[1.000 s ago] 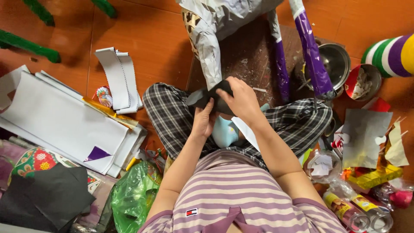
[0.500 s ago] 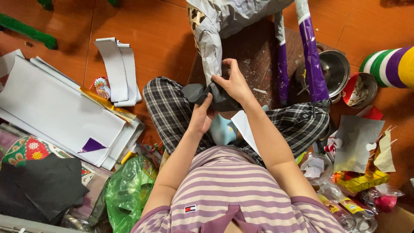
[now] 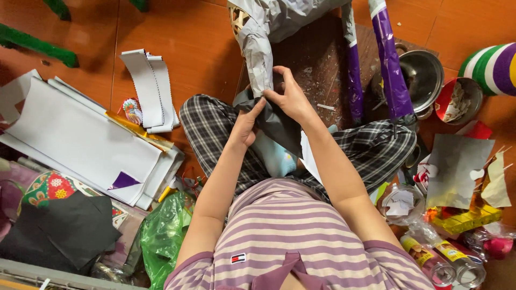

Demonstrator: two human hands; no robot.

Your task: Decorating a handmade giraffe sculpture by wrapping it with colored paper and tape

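Head view: a person sits cross-legged on the floor, both hands meeting at the centre of the frame, just above the knees.
Left hand (image 3: pixel 246 124): fingers pinched shut on the near edge of the dark paper sheet (image 3: pixel 277 124), thumb up against the grey wrapped form.
Right hand (image 3: pixel 293 96): fingers closed together over the top of the same sheet, pressing it onto the grey paper-covered frame (image 3: pixel 258 53) that rises toward 12 o'clock.
Where the sheet lies: draped from the hands down over the lap, touching the frame at its upper edge.
Doing it well: I judge the sheet wants to stay taut between the two grips, smoothed from the pressed spot outward so no crease sets; the left pinch should hold the edge while the right presses.
At 1 o'clock: two purple-wrapped sticks (image 3: pixel 389 64) stand beside the frame.
At 2 o'clock: a metal bowl (image 3: pixel 424 75), a red bowl of scraps (image 3: pixel 457 99), a striped round form (image 3: pixel 492 62).
At 9 o'clock: a stack of white sheets (image 3: pixel 80 139) with a purple triangle on top.
At 7 o'clock: black paper (image 3: pixel 59 231) and a green plastic bag (image 3: pixel 164 236).
Surface: orange-brown tiled floor (image 3: pixel 188 43), a dark scrap-flecked board (image 3: pixel 320 59) under the work.
Room: cluttered, paper offcuts and bottles at 4 o'clock.
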